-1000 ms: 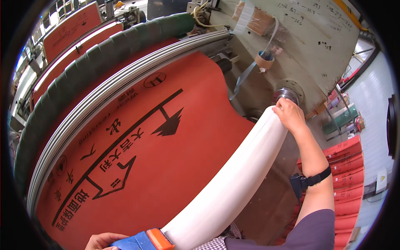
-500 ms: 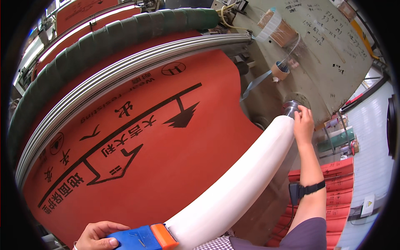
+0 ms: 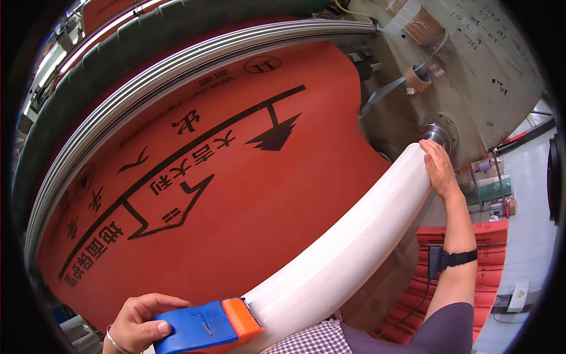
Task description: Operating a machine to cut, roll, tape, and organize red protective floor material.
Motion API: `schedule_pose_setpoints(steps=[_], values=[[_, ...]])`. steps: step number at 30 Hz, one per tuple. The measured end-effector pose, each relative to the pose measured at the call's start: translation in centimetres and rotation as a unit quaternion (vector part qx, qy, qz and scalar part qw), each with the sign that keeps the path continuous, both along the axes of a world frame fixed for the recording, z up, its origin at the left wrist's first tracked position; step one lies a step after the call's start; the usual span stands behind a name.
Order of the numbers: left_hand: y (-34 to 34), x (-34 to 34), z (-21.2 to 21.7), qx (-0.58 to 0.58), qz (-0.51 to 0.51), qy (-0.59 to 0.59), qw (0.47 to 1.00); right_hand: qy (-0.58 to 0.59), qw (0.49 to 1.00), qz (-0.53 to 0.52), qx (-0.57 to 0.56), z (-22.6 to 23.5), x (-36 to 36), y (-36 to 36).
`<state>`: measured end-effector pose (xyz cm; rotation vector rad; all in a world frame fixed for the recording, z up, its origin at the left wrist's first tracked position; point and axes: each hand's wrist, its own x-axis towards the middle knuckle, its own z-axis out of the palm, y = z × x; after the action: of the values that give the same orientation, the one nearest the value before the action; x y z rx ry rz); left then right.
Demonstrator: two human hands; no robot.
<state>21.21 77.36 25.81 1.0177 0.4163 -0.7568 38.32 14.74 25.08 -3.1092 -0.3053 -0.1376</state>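
A long white roll (image 3: pixel 348 236) runs diagonally from my body up to a round metal chuck (image 3: pixel 435 137) at the far right. My right hand (image 3: pixel 439 168) lies on the far end of this roll beside the chuck, fingers stretched out and close together. At the lower left, my left hand (image 3: pixel 138 323) grips a blue and orange tape dispenser (image 3: pixel 203 326). Its orange end rests against the near end of the roll. Whether tape runs from it onto the roll cannot be seen clearly. A red printed sheet (image 3: pixel 253 224) spreads to the left of the roll.
Beyond the sheet stretches a ribbed metal bar (image 3: pixel 194 62), with a dark green wrapped roller (image 3: pixel 118 65) behind it. A tape roll (image 3: pixel 417 79) hangs on the grey machine side plate (image 3: pixel 471 71). Several red rolls (image 3: pixel 460 277) are stacked at the lower right.
My right hand has shifted from the chuck side onto the roll's end, its fingers now flatter. My left hand still holds the tape dispenser. The whole view has shifted somewhat.
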Motion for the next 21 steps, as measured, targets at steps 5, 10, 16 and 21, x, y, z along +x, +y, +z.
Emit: schedule_pose_setpoints(steps=[5, 10, 16, 21], values=[[-0.4, 1.4, 0.0, 0.014, -0.043, 0.016, 0.999, -0.023, 0.996, 0.075, -0.047, 0.4, -3.9, 5.3], [-0.2, 0.9, 0.9, -0.01, -0.029, 0.009, 0.999, 0.017, 0.97, 0.242, 0.035, 0.9, -10.0, 18.7], [-0.5, 1.5, 0.0, 0.009, -0.068, -0.024, 0.997, 0.068, 0.923, 0.356, 0.13, 0.9, -14.2, 28.1], [0.1, 1.0, -0.3, -0.008, -0.076, -0.079, 0.994, 0.034, 0.921, 0.347, 0.171, 0.4, -17.3, 32.4]])
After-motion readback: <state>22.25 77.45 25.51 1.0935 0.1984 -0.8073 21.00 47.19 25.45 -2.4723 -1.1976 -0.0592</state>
